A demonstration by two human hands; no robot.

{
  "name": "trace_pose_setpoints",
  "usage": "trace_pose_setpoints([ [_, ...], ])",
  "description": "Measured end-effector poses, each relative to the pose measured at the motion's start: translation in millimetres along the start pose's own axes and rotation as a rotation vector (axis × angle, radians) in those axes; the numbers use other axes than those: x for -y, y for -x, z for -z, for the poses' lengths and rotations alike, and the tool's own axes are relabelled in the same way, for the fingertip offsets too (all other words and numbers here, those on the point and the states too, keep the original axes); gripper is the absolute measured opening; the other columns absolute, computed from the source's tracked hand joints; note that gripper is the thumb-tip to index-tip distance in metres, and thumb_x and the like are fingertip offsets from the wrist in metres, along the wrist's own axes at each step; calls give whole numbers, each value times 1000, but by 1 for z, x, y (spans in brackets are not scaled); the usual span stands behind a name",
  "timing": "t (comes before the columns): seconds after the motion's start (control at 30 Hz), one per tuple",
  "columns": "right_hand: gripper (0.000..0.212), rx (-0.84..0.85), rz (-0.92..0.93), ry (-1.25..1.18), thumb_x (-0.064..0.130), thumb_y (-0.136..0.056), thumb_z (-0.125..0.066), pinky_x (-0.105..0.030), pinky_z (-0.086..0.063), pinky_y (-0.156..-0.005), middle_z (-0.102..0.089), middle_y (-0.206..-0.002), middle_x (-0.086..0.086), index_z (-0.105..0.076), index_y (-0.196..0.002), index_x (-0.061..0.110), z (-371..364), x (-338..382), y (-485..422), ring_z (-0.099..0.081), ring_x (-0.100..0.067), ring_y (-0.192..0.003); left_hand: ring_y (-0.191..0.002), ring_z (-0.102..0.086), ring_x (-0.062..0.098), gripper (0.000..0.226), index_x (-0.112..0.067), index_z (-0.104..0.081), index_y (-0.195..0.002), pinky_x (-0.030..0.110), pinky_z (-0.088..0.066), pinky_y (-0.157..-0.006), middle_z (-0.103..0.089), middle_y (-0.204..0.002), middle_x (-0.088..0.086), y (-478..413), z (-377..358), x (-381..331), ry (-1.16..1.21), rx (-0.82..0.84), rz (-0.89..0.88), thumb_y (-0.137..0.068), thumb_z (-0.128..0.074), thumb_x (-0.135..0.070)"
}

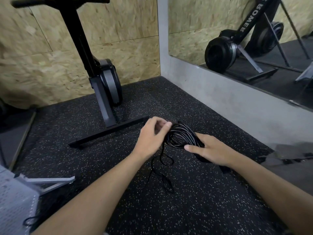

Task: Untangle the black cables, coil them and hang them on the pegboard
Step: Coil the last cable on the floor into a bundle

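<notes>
Right hand (213, 150) grips the coil (181, 135) of black cable from the right side: thumb laid across the near strands, fingers hidden under the bundle, so it's closed on it. Left hand (150, 135) sits at the coil's upper-left edge with fingers curled in. It's motion-blurred, so I can't tell whether it pinches a strand or only touches. The coil is held above the rubber floor (211, 200), between the two hands, with its long axis running from near-left to far-right. The loose tail (163, 161) drops from the coil's lower-left edge, makes a small loop, then trails toward the camera and ends on the floor. So the slack is on the left hand's side and below it (the left hand is the nearer one to feed the next wrap). My read: coiling is mostly done, with one short tail left to take up. The pegboard (16, 206) is well apart at lower left, with another dark cable (28, 221) at its foot. Hanging means a swing left past the rower base (108, 131).
</notes>
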State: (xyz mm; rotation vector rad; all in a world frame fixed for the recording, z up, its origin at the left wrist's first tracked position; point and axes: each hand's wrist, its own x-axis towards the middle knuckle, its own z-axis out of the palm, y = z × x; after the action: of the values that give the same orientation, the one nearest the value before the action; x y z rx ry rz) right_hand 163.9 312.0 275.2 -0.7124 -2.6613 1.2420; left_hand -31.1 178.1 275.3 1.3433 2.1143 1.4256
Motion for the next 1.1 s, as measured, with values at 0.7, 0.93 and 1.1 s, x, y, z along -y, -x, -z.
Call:
trace_pose_setpoints([
  [0.7,28,-387,-136,-843,33,-99,-65,-29,-55,-61,-68,-97,-7,-68,-121,15,36,-7,5,-60,-14,-75,-103,-74,8,17,-15,-67,-109,41,-51,-107,-80,-102,-5,9,-7,29,93,342,264,-109,-52,-23],
  [0.93,36,-239,-94,-808,32,-92,-67,-34,-52,-65,-70,-93,-4,-68,-125,19,25,-2,6,-62,-11,-73,-130,-56,7,57,-32,-35,-155,33,-42,-113,-58,-142,-13,2,-29,2,193,353,233,-104,-62,-32],
  [1.1,37,-288,-70,-886,32,-91,-68,-34,-52,-65,-69,-92,-6,-68,-124,15,20,1,5,-61,-14,-73,-98,-77,22,20,-16,-66,-122,44,-62,-93,-76,-100,8,3,-35,10,234,308,271,-109,-51,-15],
])
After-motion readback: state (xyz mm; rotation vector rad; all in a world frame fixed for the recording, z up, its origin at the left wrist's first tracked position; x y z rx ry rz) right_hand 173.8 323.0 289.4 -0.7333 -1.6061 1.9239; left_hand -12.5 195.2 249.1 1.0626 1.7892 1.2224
